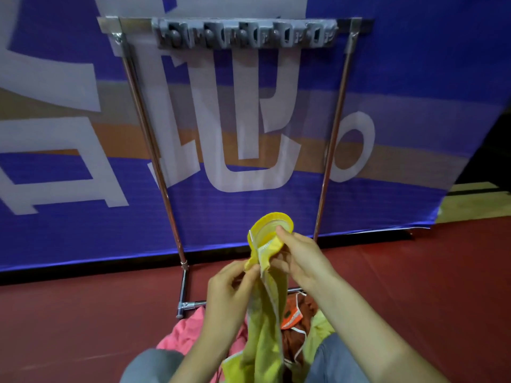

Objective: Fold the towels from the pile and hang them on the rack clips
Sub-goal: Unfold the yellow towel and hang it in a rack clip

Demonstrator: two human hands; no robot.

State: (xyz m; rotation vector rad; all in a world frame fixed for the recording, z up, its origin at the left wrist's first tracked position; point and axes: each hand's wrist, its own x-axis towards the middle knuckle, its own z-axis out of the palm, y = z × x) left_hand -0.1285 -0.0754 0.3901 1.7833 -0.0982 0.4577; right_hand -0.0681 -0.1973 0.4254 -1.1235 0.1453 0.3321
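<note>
Towel (262,341) hangs straight down, top pinched by my left hand (231,288) and right hand (300,258), clips (246,33) high ahead.

The yellow towel (265,322) held in the left hand (229,288) and right hand (301,255) was soft matt cloth with a stitched hem. Above the hands, the rack poles (154,150) were shiny polished metal, the clip strip (246,34) dull grey plastic. Beneath them the floor (414,286) looked smooth.

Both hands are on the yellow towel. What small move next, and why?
The yellow towel hangs bunched between the left hand and right hand, top curled over, and the clips are bare. Probably draw the hands apart along its top edge to spread it for folding.
</note>
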